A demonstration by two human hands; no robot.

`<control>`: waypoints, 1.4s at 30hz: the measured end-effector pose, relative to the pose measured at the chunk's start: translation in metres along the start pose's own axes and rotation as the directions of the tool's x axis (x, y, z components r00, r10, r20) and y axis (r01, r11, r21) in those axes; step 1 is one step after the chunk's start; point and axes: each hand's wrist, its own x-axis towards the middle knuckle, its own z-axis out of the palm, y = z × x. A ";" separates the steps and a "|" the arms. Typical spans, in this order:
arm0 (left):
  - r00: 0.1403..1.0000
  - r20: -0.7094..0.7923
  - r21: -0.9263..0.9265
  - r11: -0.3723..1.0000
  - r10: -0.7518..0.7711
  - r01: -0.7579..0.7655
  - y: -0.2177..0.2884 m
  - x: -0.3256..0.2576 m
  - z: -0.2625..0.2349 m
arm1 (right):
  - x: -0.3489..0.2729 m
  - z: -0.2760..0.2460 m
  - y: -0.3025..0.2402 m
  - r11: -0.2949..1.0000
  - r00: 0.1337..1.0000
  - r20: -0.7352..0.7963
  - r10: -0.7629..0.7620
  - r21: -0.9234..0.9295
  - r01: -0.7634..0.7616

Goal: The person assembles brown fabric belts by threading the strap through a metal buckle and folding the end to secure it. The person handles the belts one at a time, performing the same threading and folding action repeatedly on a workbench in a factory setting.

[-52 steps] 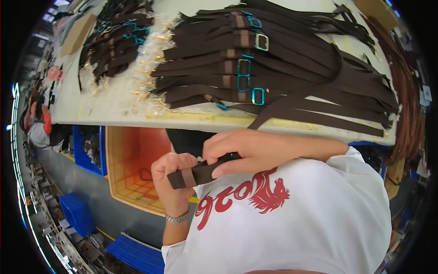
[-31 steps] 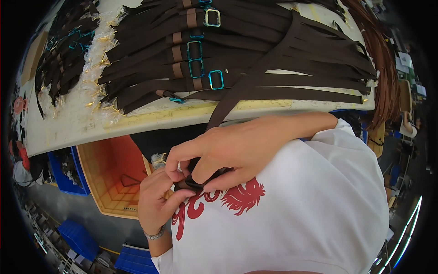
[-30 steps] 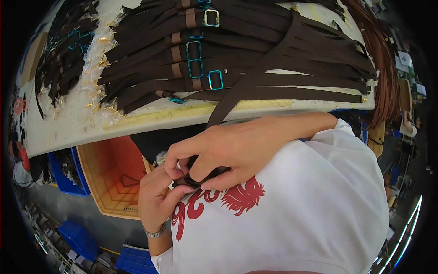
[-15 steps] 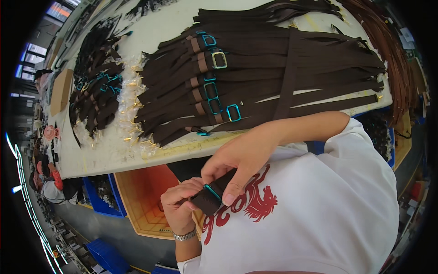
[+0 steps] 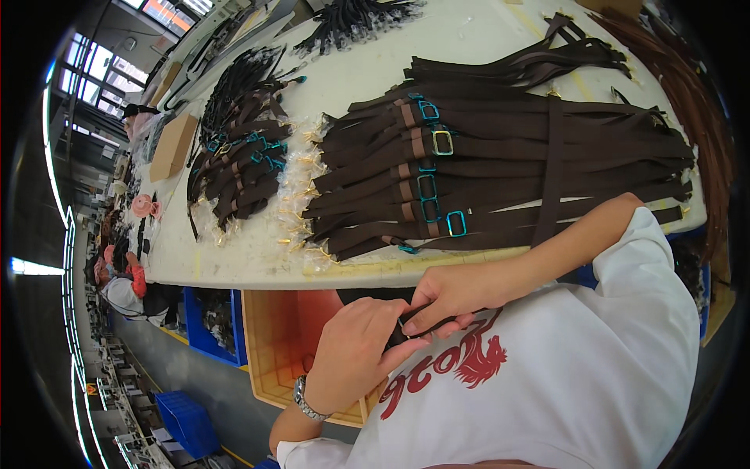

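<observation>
In front of my white shirt, just below the table's near edge, both hands are closed on a dark brown strap (image 5: 397, 337). My left hand (image 5: 351, 352), with a metal watch on the wrist, pinches it from the left with its back turned up. From the right, my right hand (image 5: 461, 301) grips the strap with the thumb on top. Fingers cover most of the strap, and the buckle on it cannot be made out. The nearest things on the table are many flat brown straps (image 5: 500, 148), with teal-edged rectangular buckles (image 5: 456, 223) and one gold-toned buckle (image 5: 442, 142).
A pale table (image 5: 234, 266) spans the far side. Clear plastic wrapping with gold-coloured hardware (image 5: 305, 199) lines the strap ends. A darker strap pile (image 5: 242, 148) and a cardboard box (image 5: 173, 147) sit left. Below stand an orange crate (image 5: 269, 375) and a blue crate (image 5: 195, 324).
My left hand has turned over and closed in against my right hand. The buckle and strap loop seen between them before are now mostly covered. The whole view has shifted.
</observation>
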 end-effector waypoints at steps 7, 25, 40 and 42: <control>0.981 0.062 -0.134 0.975 0.185 -0.175 -0.006 0.006 0.006 | -0.031 0.008 0.002 0.997 0.998 0.006 -0.069 -0.025 0.070; 0.936 0.303 -0.719 0.602 -0.179 0.347 -0.048 -0.027 0.013 | -0.097 -0.053 0.002 0.909 0.971 -0.013 -0.240 -0.355 0.220; 1.000 -0.013 -0.377 0.926 0.014 -0.018 -0.029 0.009 0.038 | -0.024 -0.016 0.029 0.442 0.768 0.120 -0.629 -0.757 0.480; 0.996 0.021 -0.674 0.737 0.081 -0.046 -0.034 0.013 0.042 | -0.024 -0.016 0.030 0.472 0.734 0.190 -0.652 -0.656 0.589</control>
